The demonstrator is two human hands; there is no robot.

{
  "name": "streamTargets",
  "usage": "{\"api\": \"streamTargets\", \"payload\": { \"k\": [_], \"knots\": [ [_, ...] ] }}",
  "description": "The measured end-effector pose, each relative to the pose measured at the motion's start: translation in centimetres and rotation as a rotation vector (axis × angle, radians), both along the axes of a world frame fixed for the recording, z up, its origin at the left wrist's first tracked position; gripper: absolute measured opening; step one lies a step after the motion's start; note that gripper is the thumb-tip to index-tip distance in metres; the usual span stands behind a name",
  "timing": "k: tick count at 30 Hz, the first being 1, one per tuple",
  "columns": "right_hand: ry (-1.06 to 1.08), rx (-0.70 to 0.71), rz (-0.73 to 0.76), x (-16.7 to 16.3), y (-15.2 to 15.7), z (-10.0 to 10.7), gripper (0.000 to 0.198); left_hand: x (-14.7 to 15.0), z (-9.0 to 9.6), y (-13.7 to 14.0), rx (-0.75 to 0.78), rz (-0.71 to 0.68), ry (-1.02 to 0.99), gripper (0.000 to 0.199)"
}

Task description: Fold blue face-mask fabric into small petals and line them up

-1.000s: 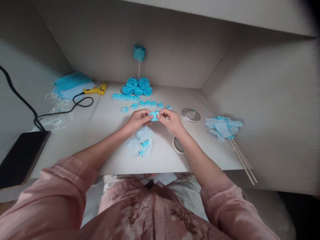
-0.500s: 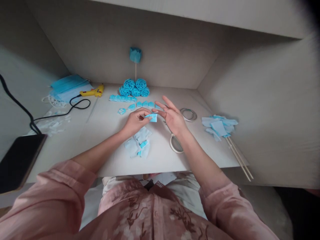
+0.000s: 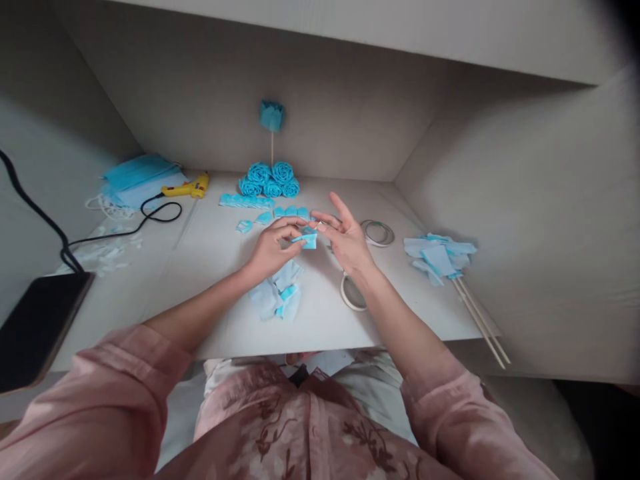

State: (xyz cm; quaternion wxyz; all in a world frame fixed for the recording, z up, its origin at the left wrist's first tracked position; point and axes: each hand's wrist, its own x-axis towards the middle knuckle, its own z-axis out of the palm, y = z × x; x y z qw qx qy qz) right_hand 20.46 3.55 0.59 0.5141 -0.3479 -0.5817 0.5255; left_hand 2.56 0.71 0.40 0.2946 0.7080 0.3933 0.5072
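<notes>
A small folded piece of blue mask fabric (image 3: 310, 241) is pinched between the thumb and fingers of my left hand (image 3: 273, 248). At its upper edge, the thumb and index finger of my right hand (image 3: 351, 245) close on it, with the other fingers stretched out. Just beyond my hands lie a row of folded blue petals (image 3: 291, 213), two loose petals (image 3: 263, 217) and a longer overlapping petal strip (image 3: 246, 201). Loose pale and blue fabric scraps (image 3: 275, 293) lie below my left hand. Under my right wrist is a roll of tape (image 3: 353, 305), partly covered.
Several blue fabric roses (image 3: 270, 180) are stacked at the back, near a blue flower on a stick (image 3: 272, 116). Face masks (image 3: 143, 179), a yellow glue gun (image 3: 189, 187) and a phone (image 3: 43, 327) are leftward. Wire coil (image 3: 377, 233), fabric strips (image 3: 440, 255) and sticks (image 3: 483, 323) sit right.
My right thumb has come in against the index finger at the fabric's upper edge. My left hand still holds the piece, slightly lower in view.
</notes>
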Motion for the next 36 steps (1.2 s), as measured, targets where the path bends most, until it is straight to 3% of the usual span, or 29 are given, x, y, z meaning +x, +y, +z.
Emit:
{"api": "streamTargets", "payload": {
  "k": [3, 8, 11, 23, 32, 36],
  "knots": [
    [-0.009, -0.011, 0.021, -0.2, -0.2, 0.0, 0.093, 0.3, 0.1, -0.2, -0.083, -0.053, -0.072, 0.012],
    [-0.013, -0.006, 0.015, -0.4, -0.2, -0.2, 0.096, 0.7, 0.2, -0.7, -0.343, -0.164, -0.289, 0.022],
    [-0.038, 0.027, -0.031, -0.5, -0.3, -0.2, 0.093, 0.8, 0.2, -0.8, -0.393, -0.188, -0.346, 0.028],
    [-0.182, 0.18, -0.081, -0.4, -1.1, 0.2, 0.08, 0.6, -0.1, -0.4, -0.358, -0.176, -0.335, 0.029],
    [-0.14, 0.145, 0.006, -1.1, -1.6, 0.4, 0.083, 0.4, -0.9, 0.3, -0.224, 0.027, -0.224, 0.015],
    [-0.112, 0.144, 0.033, -1.2, -1.8, 0.3, 0.084, 0.2, -0.8, 0.4, -0.158, 0.05, -0.198, 0.012]
  ]
}}
